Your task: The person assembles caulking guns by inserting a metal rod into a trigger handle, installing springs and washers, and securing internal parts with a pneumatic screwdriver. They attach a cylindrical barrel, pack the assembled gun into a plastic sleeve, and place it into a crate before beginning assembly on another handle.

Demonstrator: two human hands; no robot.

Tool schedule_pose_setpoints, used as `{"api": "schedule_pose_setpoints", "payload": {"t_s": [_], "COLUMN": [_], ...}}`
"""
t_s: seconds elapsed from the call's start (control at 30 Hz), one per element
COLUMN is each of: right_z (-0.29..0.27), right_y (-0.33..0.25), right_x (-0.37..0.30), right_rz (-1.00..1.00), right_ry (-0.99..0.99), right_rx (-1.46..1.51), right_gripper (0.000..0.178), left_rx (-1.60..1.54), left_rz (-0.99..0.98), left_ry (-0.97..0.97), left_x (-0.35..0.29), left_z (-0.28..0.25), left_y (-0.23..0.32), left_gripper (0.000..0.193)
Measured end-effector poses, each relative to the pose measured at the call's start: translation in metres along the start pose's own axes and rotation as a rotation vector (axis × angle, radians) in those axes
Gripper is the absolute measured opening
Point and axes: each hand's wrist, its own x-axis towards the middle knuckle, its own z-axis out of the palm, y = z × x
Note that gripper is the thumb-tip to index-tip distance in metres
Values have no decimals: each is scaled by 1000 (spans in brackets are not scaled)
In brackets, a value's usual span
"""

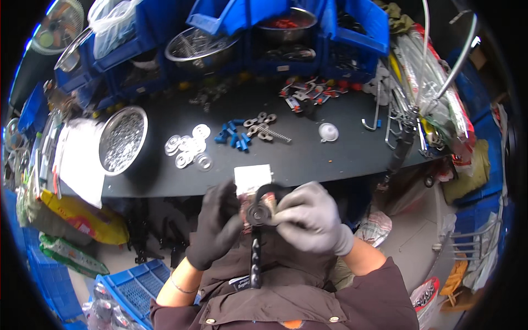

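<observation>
In front of my body is a black tool with a round hub [258,213] and a grooved handle [255,258] pointing down toward me. My right hand [311,217], in a grey glove, pinches at the hub's right side. My left hand [216,223], gloved in black, is close by the hub's left side; its fingers are blurred, and whether they grip anything is unclear. Just beyond the hub, a small white card or block [253,179] shows at the table edge, with a reddish-brown piece below it, partly hidden by the tool and hands.
On the dark table [231,176] lie clear plastic discs [190,147], blue sleeves [233,135], metal links [261,125], a spring [278,135] and a white round cap [328,132]. A bowl of small metal parts [124,142] stands left. Blue bins [355,25] line the back; bent metal rods [391,124] lie right.
</observation>
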Motion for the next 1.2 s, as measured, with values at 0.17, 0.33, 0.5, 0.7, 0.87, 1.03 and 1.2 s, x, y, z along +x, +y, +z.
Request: {"api": "schedule_pose_setpoints", "payload": {"t_s": [0.17, 0.33, 0.5, 0.7, 0.87, 1.03, 1.2], "right_z": [17, -9, -42, -49, -44, -2, 19], "right_y": [-1, 17, 104, 179, 138, 13, -6], "right_x": [1, 17, 55, 83, 70, 36, 19], "right_rz": [-63, 83, 102, 389, 109, 368, 165], "right_ry": [-412, -241, -19, -189, 257, -39, -172], "right_rx": [-146, 284, -664, -1085, -702, 312, 109], "right_gripper": [14, 25, 45, 53, 31, 27, 26], "left_rx": [267, 181, 162, 76, 53, 132, 101], "left_rz": [261, 189, 129, 117, 116, 170, 200], "left_ry": [-129, -40, -45, -63, -46, 51, 100], "left_x": [7, 7, 7, 11, 13, 9, 10], "left_z": [9, 14, 23, 24, 24, 29, 33], "left_y": [9, 0, -4, -7, -8, -15, -15], "left_gripper": [105, 83, 77, 117, 107, 83, 77]}}
